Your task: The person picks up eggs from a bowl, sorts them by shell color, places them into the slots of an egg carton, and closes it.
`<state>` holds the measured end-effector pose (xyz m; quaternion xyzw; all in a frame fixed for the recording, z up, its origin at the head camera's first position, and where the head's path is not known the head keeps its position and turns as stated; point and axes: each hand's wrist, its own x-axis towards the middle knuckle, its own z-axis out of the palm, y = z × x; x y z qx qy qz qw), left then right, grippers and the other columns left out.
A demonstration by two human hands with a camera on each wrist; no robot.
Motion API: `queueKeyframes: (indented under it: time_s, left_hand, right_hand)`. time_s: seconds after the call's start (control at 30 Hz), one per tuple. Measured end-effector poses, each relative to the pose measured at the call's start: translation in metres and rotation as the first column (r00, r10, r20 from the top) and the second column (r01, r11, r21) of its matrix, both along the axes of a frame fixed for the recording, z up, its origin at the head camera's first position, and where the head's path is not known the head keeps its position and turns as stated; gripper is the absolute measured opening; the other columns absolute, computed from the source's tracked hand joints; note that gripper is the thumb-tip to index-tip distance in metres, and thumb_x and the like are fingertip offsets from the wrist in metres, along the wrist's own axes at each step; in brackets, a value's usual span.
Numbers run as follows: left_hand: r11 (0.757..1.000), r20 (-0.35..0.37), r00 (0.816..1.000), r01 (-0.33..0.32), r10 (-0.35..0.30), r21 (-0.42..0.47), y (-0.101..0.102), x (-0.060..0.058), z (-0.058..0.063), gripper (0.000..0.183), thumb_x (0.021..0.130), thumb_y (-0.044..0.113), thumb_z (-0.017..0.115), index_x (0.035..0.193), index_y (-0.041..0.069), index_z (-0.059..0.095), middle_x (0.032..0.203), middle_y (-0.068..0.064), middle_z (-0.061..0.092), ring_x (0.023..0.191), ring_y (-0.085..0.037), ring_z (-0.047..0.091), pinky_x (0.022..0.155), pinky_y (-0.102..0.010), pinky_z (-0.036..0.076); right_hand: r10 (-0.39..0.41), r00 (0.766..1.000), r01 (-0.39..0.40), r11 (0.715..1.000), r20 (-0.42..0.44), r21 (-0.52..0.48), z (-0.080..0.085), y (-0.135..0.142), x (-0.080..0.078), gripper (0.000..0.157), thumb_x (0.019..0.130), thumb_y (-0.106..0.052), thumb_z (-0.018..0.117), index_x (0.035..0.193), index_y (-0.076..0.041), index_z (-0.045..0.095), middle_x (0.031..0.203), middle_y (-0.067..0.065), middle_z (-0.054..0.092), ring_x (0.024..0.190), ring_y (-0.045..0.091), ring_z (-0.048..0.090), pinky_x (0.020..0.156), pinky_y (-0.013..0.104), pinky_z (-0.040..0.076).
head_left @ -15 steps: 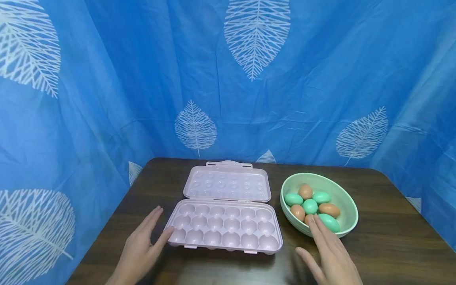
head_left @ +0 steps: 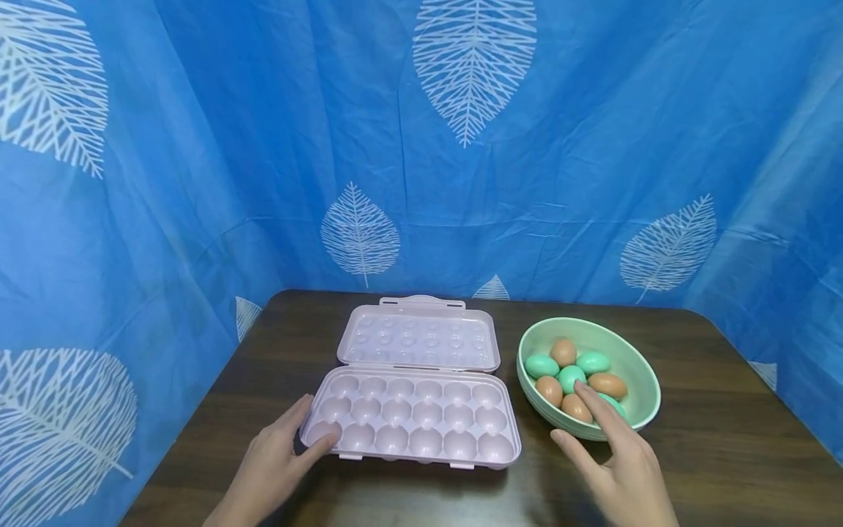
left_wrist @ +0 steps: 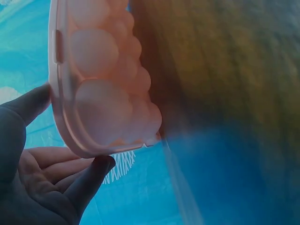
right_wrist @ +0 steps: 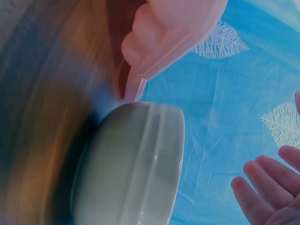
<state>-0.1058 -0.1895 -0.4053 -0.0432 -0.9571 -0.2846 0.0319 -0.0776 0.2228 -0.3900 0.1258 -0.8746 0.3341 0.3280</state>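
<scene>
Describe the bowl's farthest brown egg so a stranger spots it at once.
On the dark wood-grain table, find the pale green bowl right of the open pink egg box. Inside, go to the far end of the cluster of eggs. The brown egg there lies between two green eggs, farther from the person than every other egg in view.
</scene>
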Motion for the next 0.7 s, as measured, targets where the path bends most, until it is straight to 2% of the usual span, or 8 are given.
queueKeyframes:
  time_s: [0.17, 0.37, 0.43, 0.53, 0.7]
  left_hand:
    - [1.0, 0.047, 0.999, 0.02, -0.019, -0.014, -0.002, 0.001, -0.004, 0.091, 0.088, 0.061, 0.063, 0.142, -0.01, 0.044, 0.141, -0.027, 0.05, 0.127, -0.041, 0.05, 0.102, -0.053, 0.042]
    - [0.999, 0.109, 0.993, 0.038, -0.036, -0.021, -0.003, 0.001, -0.006, 0.098, 0.085, 0.066, 0.062, 0.142, -0.012, 0.042, 0.141, -0.029, 0.048, 0.127, -0.042, 0.05, 0.1, -0.055, 0.044]
    - [0.998, 0.128, 0.991, 0.042, -0.037, -0.038, -0.003, 0.001, -0.006, 0.1, 0.084, 0.067, 0.062, 0.142, -0.012, 0.042, 0.141, -0.029, 0.048, 0.126, -0.043, 0.051, 0.098, -0.055, 0.045]
    - [0.998, 0.133, 0.99, 0.047, -0.041, -0.045, -0.003, 0.001, -0.005, 0.102, 0.082, 0.067, 0.064, 0.142, -0.012, 0.043, 0.14, -0.029, 0.049, 0.124, -0.043, 0.053, 0.097, -0.055, 0.046]
    - [0.997, 0.121, 0.991, 0.069, -0.064, -0.035, -0.004, 0.001, -0.005, 0.101, 0.079, 0.064, 0.07, 0.139, -0.014, 0.045, 0.136, -0.03, 0.053, 0.12, -0.04, 0.057, 0.095, -0.054, 0.048]
  right_hand:
    - [-0.016, 0.998, 0.014, 1.0, 0.061, 0.027, 0.007, 0.004, -0.005, 0.07, 0.078, -0.013, 0.084, 0.142, -0.017, 0.054, 0.134, 0.013, 0.06, 0.126, -0.01, 0.039, 0.095, 0.001, 0.024]
    - [-0.028, 0.996, 0.022, 0.997, 0.09, 0.068, 0.008, 0.011, -0.016, 0.064, 0.084, -0.017, 0.08, 0.142, -0.012, 0.054, 0.135, 0.014, 0.059, 0.121, 0.026, 0.054, 0.095, 0.002, 0.023]
    - [-0.024, 0.995, 0.017, 0.997, 0.102, 0.069, 0.008, 0.013, -0.021, 0.063, 0.085, -0.017, 0.08, 0.142, -0.011, 0.054, 0.135, 0.013, 0.059, 0.118, 0.032, 0.055, 0.095, 0.004, 0.025]
    - [-0.013, 0.992, 0.006, 0.998, 0.125, 0.057, 0.007, 0.015, -0.027, 0.06, 0.086, -0.018, 0.079, 0.14, -0.009, 0.055, 0.133, 0.012, 0.06, 0.117, 0.031, 0.054, 0.095, 0.005, 0.026]
    - [0.034, 0.982, -0.031, 0.999, 0.187, -0.02, 0.007, 0.019, -0.038, 0.055, 0.087, -0.016, 0.077, 0.136, 0.0, 0.057, 0.128, 0.019, 0.061, 0.111, 0.032, 0.058, 0.091, 0.0, 0.028]
